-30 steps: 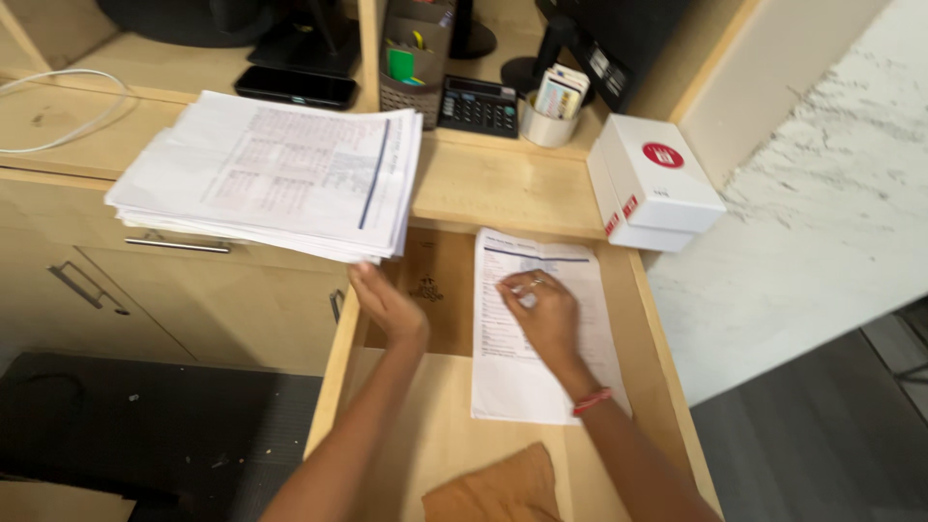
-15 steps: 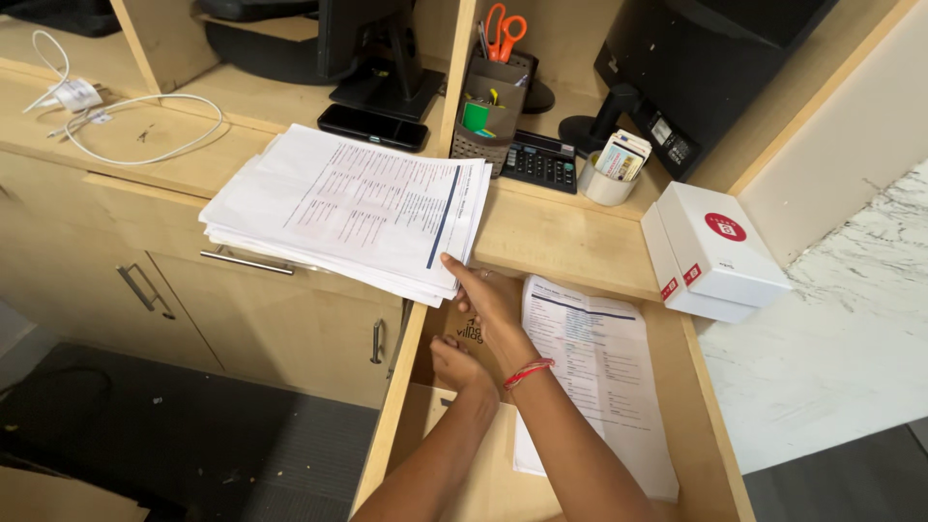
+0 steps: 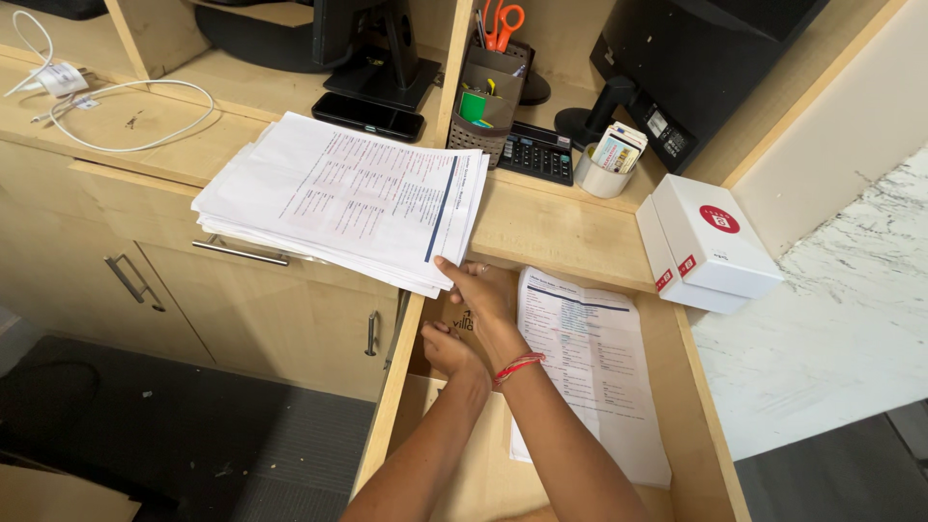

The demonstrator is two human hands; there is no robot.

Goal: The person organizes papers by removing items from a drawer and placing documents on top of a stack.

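— Over the open drawer [image 3: 696,406], what are the two hands doing?

— From the head camera: the right hand [image 3: 480,293] reaches up to the near corner of the stack of papers [image 3: 338,198], fingers closed on that corner, thumb on top of the sheets. The left hand [image 3: 447,350] sits just below and behind it, over the drawer's back end, against a brown printed piece of card [image 3: 454,314]. Its fingers are curled, but the right wrist covers part of them, so I cannot tell whether it grips anything.

— Where does the stack lie?

— On the wooden counter [image 3: 561,232], skewed, its near edge hanging past the counter's front above a cabinet handle [image 3: 240,252]. The top sheet is a printed form with a dark blue stripe along its right side.

— And inside the drawer?

— A single printed sheet [image 3: 585,367] lies flat along the right side, just beside the right forearm, which wears a red bracelet [image 3: 517,366] at the wrist.

— What else is on the counter?

— Behind the stack, a black phone [image 3: 367,117] lies flat; next to it a mesh desk organiser [image 3: 480,116] with orange-handled scissors [image 3: 500,21], then a black calculator [image 3: 536,155] and a small white cup of cards [image 3: 604,169]. Two white boxes [image 3: 710,242] with red marks stand at the right, near the drawer's corner. A white cable [image 3: 126,106] loops at the far left.
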